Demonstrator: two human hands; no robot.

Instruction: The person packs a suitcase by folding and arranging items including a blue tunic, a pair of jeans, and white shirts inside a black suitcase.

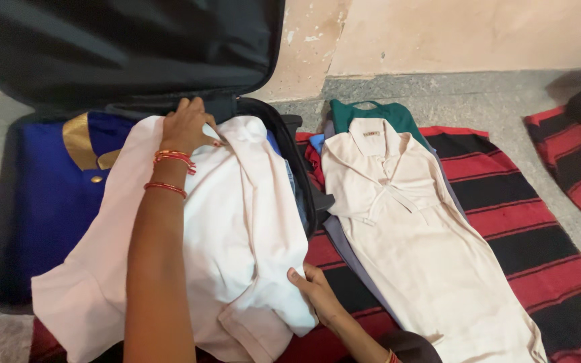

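Observation:
An open black suitcase (8, 222) lies on the floor at the left, its lid (122, 47) leaning against the wall. Inside lies a blue garment with gold trim (55, 195). A white shirt (237, 215) is spread over it and hangs over the suitcase's right rim. My left hand (186, 126) presses on the shirt's far end near the collar; red bangles ring that wrist. At the shirt's lower right edge, my right hand (314, 289) pinches the fabric.
A cream polo shirt (418, 255) lies flat on a stack of clothes, with green (371, 114) and grey garments under it, on a red and black striped blanket (539, 228). Grey stone floor and a peeling wall lie behind.

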